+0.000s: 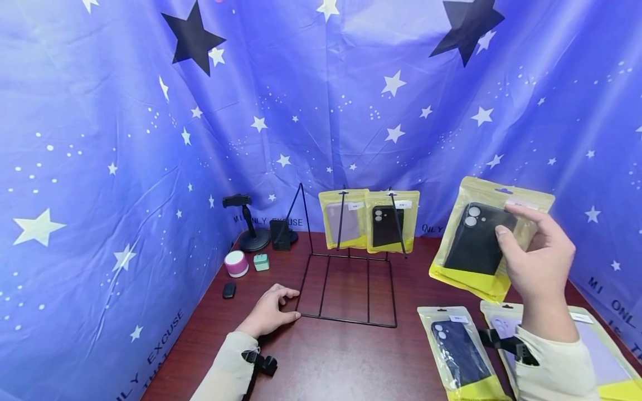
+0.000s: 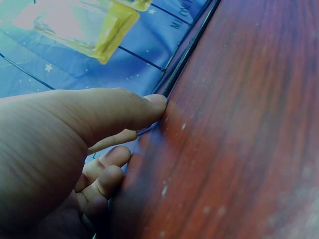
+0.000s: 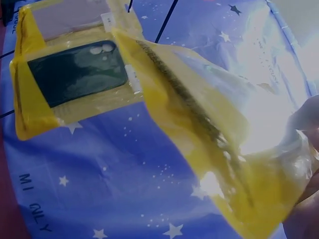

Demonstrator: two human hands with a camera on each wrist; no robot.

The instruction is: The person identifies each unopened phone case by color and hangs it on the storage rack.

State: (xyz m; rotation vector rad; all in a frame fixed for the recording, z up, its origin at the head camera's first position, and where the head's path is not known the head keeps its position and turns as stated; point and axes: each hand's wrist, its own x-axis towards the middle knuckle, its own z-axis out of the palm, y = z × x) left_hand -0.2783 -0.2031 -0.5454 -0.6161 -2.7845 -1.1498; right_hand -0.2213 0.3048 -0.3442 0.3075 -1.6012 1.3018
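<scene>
My right hand (image 1: 541, 256) grips the right edge of a clear and yellow zip pouch with a black phone case (image 1: 478, 239) inside. It holds this pouch up above the table's right side, to the right of a black wire display rack (image 1: 346, 320). In the right wrist view the pouch (image 3: 199, 114) appears nearly edge-on. At the rack's front left corner, my left hand (image 1: 268, 312) holds the base wire with thumb and fingertips. Two packaged phone cases hang side by side from the rack's hooks, a lilac one (image 1: 342, 223) and a black one (image 1: 382, 234).
Several more packaged cases lie at the front right, among them a dark blue one (image 1: 458, 351) and a lilac one (image 1: 599, 345). At the back left stand a phone holder (image 1: 248, 228), a black stand (image 1: 281, 235), a pink-and-white jar (image 1: 236, 263), a green plug (image 1: 261, 262) and a small black item (image 1: 229, 290).
</scene>
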